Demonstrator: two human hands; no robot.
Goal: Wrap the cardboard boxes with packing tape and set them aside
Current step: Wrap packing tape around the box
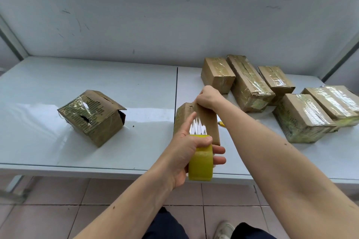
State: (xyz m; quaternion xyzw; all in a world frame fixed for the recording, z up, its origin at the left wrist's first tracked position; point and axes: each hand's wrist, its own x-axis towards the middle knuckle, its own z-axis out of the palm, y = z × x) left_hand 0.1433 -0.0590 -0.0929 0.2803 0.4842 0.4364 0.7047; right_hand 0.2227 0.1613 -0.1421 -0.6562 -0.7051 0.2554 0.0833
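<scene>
A long brown cardboard box (208,122) lies near the table's front edge, at its middle. My right hand (207,97) grips the box's far end. My left hand (186,151) holds a yellowish roll of packing tape (201,163) at the near end, with its index finger stretched out along the box. A shiny strip of tape (198,127) runs from the roll up onto the box's top. Several taped boxes (250,83) lie grouped at the right. A torn, partly taped box (91,116) with an open flap sits tilted at the left.
The pale grey table (58,149) stands against a scuffed wall. A seam (176,91) divides two tabletops. A small yellow object (221,123) lies just right of the held box. Below the table edge are floor tiles, my dark trousers and a shoe.
</scene>
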